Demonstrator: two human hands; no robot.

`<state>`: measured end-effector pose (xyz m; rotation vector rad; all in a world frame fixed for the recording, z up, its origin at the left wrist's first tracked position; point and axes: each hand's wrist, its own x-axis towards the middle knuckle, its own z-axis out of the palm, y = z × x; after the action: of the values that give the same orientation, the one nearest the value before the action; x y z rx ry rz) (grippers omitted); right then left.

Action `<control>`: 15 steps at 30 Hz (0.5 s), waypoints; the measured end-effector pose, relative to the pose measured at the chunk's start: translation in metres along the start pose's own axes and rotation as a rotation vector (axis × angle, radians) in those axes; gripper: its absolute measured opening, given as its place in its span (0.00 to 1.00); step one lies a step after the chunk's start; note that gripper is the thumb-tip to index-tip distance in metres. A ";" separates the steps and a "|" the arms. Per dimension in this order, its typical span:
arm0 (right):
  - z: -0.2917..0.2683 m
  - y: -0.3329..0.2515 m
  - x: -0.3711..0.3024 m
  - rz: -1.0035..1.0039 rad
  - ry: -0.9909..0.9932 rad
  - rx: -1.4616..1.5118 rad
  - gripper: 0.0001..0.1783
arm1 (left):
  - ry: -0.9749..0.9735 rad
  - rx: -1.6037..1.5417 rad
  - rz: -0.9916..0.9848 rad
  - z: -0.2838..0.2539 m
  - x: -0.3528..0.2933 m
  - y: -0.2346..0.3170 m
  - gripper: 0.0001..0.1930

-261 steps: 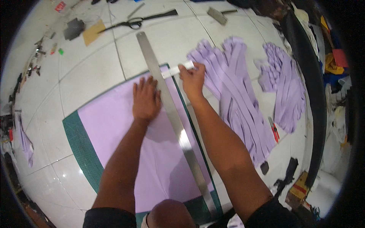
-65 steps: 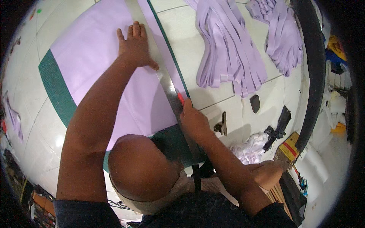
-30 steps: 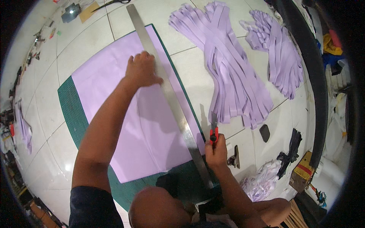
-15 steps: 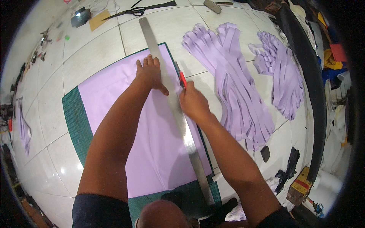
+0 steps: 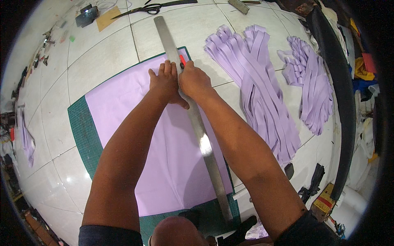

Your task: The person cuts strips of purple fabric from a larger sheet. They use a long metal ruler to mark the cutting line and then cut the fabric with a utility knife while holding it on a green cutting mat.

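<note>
- Nearest: bent knee [image 5: 174, 231] overlaps the view of the green cutting mat's [image 5: 84, 131] near edge; tight room there, as far as view shows.
- Lilac fabric sheet [image 5: 156, 164] lies on mat, faint creases, near edge short of mat's near edge; mat shows wide at L.
- Steel ruler [image 5: 205, 143] on fabric, long, slightly slanted; near end on mat, far end past mat onto white tile floor [image 5: 49, 172]. Narrow fabric band to its R, then mat's R edge, v. little margin.
- L hand [image 5: 166, 84]: fingers part-spread, flat on fabric & ruler's L edge, thumb at ruler; gripping nothing.
- R hand [image 5: 195, 82] just beside it: fingers closed round red-handled utility knife [image 5: 182, 60], at ruler's R side nr fabric's far edge. Blade contact: can't tell.
- Step, by my read: knife being set at ruler edge for a cut. Calls for firm L pressure, blade tight to steel, L fingertips clear of that edge.
- Room: tile gap btwn mat & lilac strip bundle [image 5: 262, 90] gives R elbow some space; 2nd strip bundle [image 5: 314, 90] farther R.
- Farthest: black scissors [image 5: 152, 9] beyond ruler's end, well apart from hands.
</note>
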<state>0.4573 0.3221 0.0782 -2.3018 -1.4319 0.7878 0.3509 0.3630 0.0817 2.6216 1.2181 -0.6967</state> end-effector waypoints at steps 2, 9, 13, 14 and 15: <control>-0.001 0.000 -0.001 -0.011 0.007 -0.017 0.16 | -0.011 0.023 0.004 -0.001 0.000 0.002 0.80; -0.010 0.014 -0.034 0.049 -0.167 0.016 0.20 | -0.040 0.077 -0.016 -0.009 0.000 0.005 0.80; -0.010 0.050 -0.126 0.190 -0.307 -0.010 0.18 | -0.024 0.070 -0.008 -0.001 0.001 0.007 0.80; -0.007 0.057 -0.150 0.204 -0.335 -0.009 0.18 | -0.023 0.071 -0.015 -0.002 0.001 0.004 0.81; -0.005 0.065 -0.173 0.216 -0.360 -0.008 0.18 | -0.019 0.074 -0.022 -0.002 0.002 0.002 0.81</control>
<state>0.4466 0.1386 0.0969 -2.4380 -1.3325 1.3183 0.3538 0.3636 0.0825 2.6586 1.2408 -0.7833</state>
